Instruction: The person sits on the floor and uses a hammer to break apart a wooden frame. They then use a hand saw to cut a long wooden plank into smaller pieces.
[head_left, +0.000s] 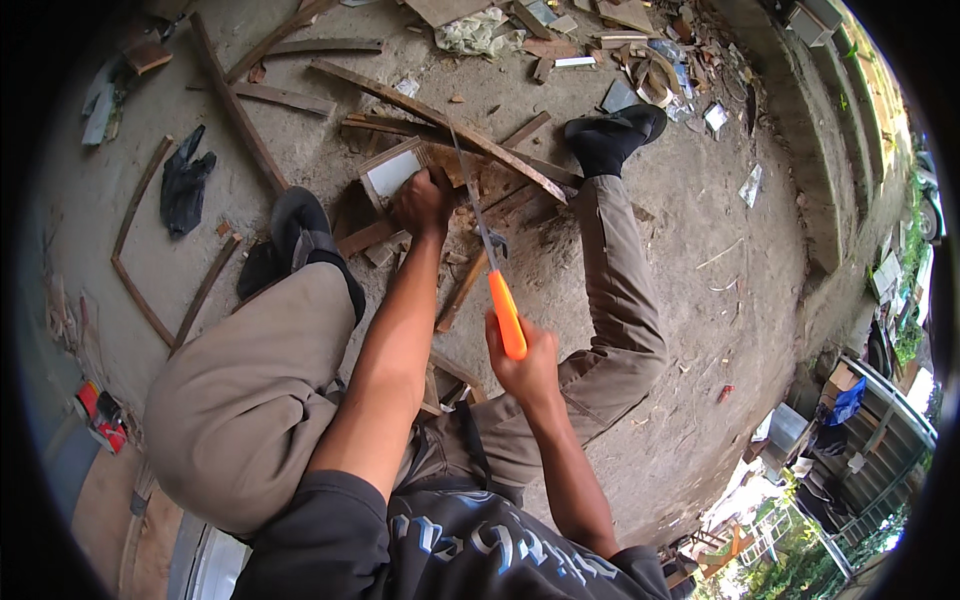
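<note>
The left arm is stretched forward, and the left hand (pixel 422 203) is pressed down, clenched on a small wooden frame (pixel 392 170) with a pale panel. The right hand (pixel 523 362) is held nearer the body, wrapped around the smooth orange handle of a handsaw (pixel 487 262). The thin steel blade is pointed away (long axis tilted slightly leftward), just right of the left hand, across rough wooden slats (pixel 470 135).
</note>
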